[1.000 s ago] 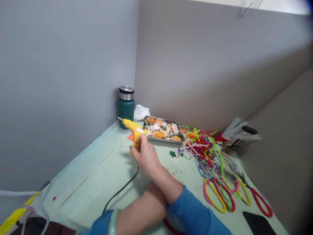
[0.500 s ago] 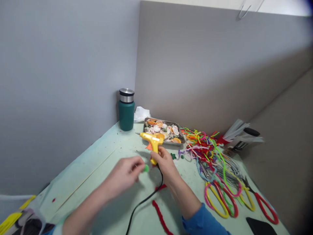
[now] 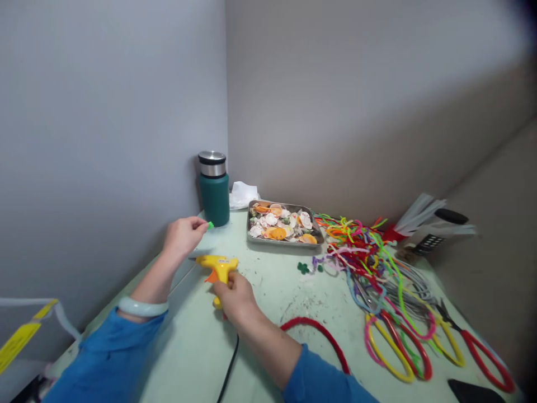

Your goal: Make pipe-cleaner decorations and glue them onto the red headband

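My left hand [image 3: 183, 237] pinches a small bright green piece [image 3: 210, 225], whose exact kind is too small to tell, just in front of the green flask [image 3: 214, 196]. Lower and to the right, my right hand [image 3: 237, 297] grips the handle of a yellow glue gun [image 3: 218, 263]. Its nozzle points left, below my left hand, and its orange trigger [image 3: 212, 277] shows ahead of my fingers. A black cord [image 3: 229, 366] runs down from it. A curved red pipe cleaner [image 3: 316, 324] lies on the table beside my right forearm.
A metal tray [image 3: 285, 243] of shells stands at the back. To its right are a heap of colourful pipe cleaners [image 3: 356, 240], several scissors [image 3: 486, 358] and a container of white sticks [image 3: 415, 215]. Walls close off the back. A dark flat object [image 3: 474, 392] lies front right.
My forearms were crossed, then came apart. My left hand has swung up and left with the green piece. The glue gun moved right, then back left and lower in my right hand.
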Demonstrator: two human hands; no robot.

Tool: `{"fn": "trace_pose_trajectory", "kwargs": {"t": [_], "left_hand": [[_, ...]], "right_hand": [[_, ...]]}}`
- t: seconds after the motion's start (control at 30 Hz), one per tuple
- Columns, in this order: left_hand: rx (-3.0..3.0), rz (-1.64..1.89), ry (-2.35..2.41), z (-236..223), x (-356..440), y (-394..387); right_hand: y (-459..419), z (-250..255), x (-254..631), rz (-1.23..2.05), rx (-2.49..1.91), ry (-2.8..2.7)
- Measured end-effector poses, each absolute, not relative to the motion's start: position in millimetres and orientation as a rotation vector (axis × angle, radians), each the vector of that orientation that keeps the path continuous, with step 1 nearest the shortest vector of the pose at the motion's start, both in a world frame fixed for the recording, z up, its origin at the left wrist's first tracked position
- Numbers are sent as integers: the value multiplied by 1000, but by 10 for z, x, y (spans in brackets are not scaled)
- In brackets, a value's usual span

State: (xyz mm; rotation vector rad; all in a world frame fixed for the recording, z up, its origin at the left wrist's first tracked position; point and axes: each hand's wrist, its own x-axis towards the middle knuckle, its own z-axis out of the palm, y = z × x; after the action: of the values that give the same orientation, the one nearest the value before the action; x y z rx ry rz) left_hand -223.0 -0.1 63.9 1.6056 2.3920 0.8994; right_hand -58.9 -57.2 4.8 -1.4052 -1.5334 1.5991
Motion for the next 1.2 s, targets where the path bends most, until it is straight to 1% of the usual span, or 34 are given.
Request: {"fn": "trace_pose_trajectory", "kwargs": {"t": [0.1, 0.17, 0.23, 0.33, 0.43, 0.6, 0.77, 0.93, 1.07, 1.13, 1.2], "left_hand": [[1682, 803, 2381, 623, -2254, 80], [1749, 682, 2406, 600, -2234, 123], [1816, 544, 2451, 567, -2175, 156], [1956, 351, 2524, 494, -2052, 183], [2112, 233, 2527, 406, -1956, 193], [2142, 152, 2465, 306, -1909, 221], [2090, 100, 2444, 279, -1871, 211], [2040, 223, 2446, 324, -1910, 180], [1829, 450, 2416, 405, -2013, 198], [1622, 666, 2249, 453, -2021, 184], [1394, 896, 1942, 501, -1980, 140]], "right_hand": [[-582, 170, -487, 1065, -1548, -2025], [-621, 263, -352, 876, -1490, -2311], [-668, 327, -192, 781, -1411, -2398], [-707, 366, 70, 789, -1367, -2342], [-708, 374, 339, 893, -1326, -2230], [-732, 378, 686, 993, -1276, -2111], [-772, 341, 821, 1029, -1267, -2039], [-789, 285, 910, 1032, -1271, -2006], [-790, 268, 1010, 1027, -1285, -1961], [-777, 265, 1059, 1024, -1312, -1928], [-757, 266, 1094, 1010, -1332, -1889]]}}
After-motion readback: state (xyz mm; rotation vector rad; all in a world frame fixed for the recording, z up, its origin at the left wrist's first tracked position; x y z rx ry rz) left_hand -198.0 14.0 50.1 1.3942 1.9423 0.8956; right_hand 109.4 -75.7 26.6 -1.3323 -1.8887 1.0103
